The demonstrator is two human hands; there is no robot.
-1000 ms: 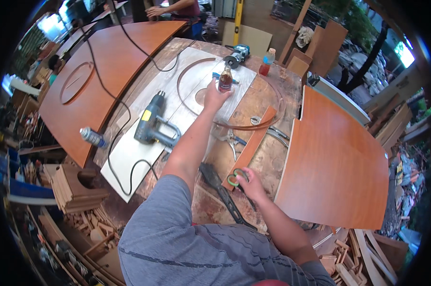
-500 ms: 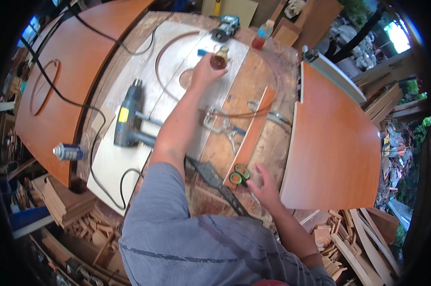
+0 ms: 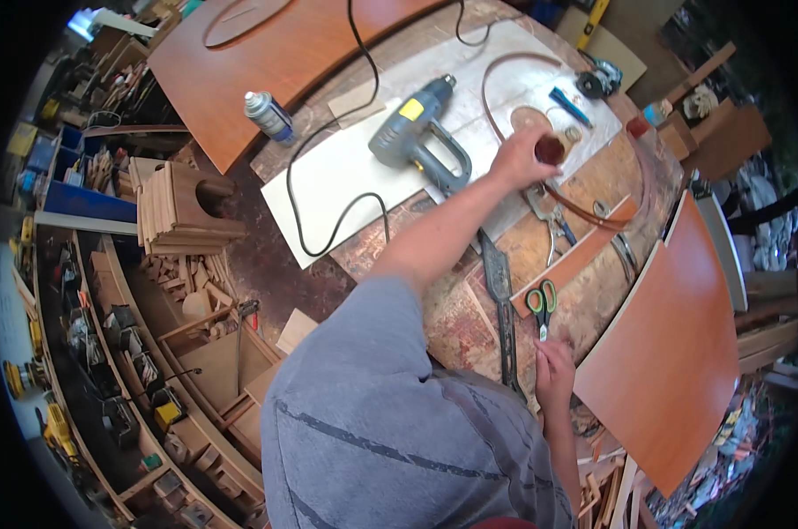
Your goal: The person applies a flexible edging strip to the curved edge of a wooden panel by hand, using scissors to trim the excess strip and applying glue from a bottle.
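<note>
1. Left hand (image 3: 517, 162) — above the far half of the desk (image 3: 456, 339), fingers wrapped about a small glass bottle (image 3: 550, 150) of dark brown liquid, thumb along the near side. Bottle seemingly tilted, neck directed away toward the far right; exact angle unclear.
2. Right hand (image 3: 554, 363) — low at the near edge, fingers bent and drawn together, tips at the blade end of the green-and-black scissors (image 3: 541, 301). Pinched or merely touched: impossible to tell.
3. Scissors: handles directed away from the right hand, overlapping in view the near end of a flat orange-brown wooden strip (image 3: 584, 245).
4. Left of the strip, a long dark metal bar (image 3: 502, 322); by its far part, locking clamp pliers (image 3: 554, 231).
5. Left of the bottle, a grey heat gun (image 3: 412, 132) with a yellow label, lying over a cream board (image 3: 328, 198); farther left, a spray can (image 3: 268, 116).
6. Beyond the bottle, a blue tool (image 3: 570, 107), then an angle grinder (image 3: 600, 79); toward the right, a plastic bottle of red liquid (image 3: 640, 126).
7. Around the bottle area, a thin brown curved band (image 3: 489, 93).
</note>
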